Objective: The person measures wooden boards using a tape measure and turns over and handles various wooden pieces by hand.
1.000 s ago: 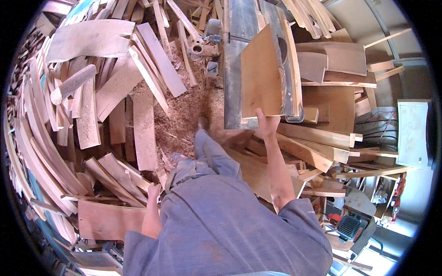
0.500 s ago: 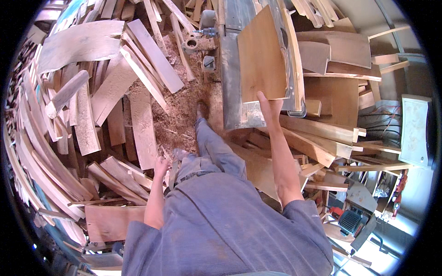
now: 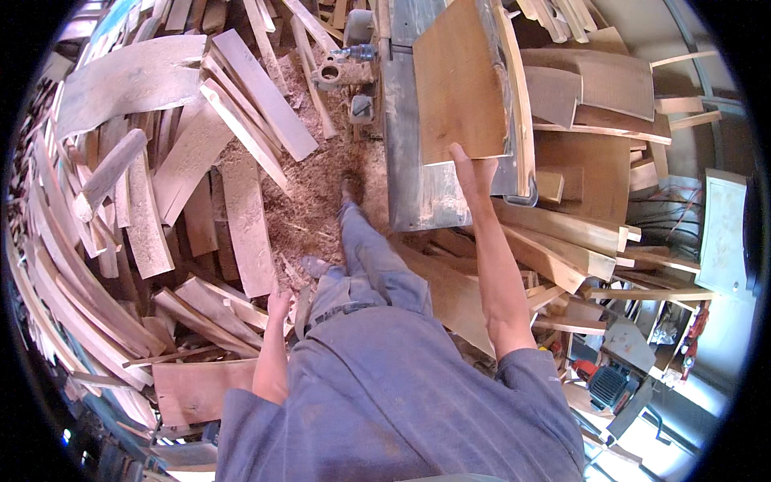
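Note:
My right hand grips the near end of a wide brown wooden board, its thumb on the top face and the other fingers hidden at the edge and below. The board lies along the grey metal bed of a woodworking machine, beside a raised wooden strip on the right. At my left side, my left hand hangs low near the loose boards. No object shows in it, and its fingers are too small and hidden to read.
Rough planks lie heaped on the left, with a round log piece among them. Sawdust covers the floor by my feet. Stacked boards stand right of the machine. A motor sits at lower right, near a pale cabinet.
The board has slid slightly forward along the machine bed, with my right hand still on its near end. My left hand hangs a little lower in view.

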The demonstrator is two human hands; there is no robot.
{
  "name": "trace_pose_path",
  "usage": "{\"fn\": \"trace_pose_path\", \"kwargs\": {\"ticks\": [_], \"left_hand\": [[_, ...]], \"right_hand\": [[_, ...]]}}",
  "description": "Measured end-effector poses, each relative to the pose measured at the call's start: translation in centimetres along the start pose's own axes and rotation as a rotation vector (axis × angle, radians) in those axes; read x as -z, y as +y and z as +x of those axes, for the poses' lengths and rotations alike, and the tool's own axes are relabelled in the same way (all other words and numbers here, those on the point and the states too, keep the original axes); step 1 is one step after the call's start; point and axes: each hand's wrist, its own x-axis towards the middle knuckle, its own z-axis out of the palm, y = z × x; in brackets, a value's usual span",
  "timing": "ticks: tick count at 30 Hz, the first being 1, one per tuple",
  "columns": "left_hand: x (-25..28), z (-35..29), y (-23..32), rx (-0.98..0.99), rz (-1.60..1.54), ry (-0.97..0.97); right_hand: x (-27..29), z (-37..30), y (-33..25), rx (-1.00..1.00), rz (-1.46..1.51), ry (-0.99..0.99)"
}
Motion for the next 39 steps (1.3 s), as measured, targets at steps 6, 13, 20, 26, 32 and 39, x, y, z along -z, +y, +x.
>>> {"fn": "trace_pose_path", "kwargs": {"ticks": [6, 13, 20, 26, 32, 39], "left_hand": [[-1.2, 0.3, 2.3, -0.083, -0.019, 0.014], [-2.1, 0.4, 4.2, -0.071, -0.103, 0.03], [-2.6, -1.1, 5.1, 0.03, -0.085, 0.071], [-3.4, -2.8, 5.6, 0.084, -0.107, 0.09], [-4.4, -3.4, 5.9, 0.069, -0.178, 0.089], [-4.8, -2.5, 4.9, -0.013, -0.152, 0.132]], "right_hand": [[-1.1, 2.6, 1.1, 0.059, -0.003, 0.041], [-2.5, 6.1, 0.8, 0.026, -0.016, 0.024], [-4.1, 10.2, 0.3, 0.097, -0.095, 0.01], [-6.4, 15.7, 2.0, 0.114, -0.008, -0.014], [-8.9, 21.6, 2.0, 0.232, -0.2, 0.042], [-11.1, 27.4, 1.8, 0.222, -0.15, 0.019]]}}
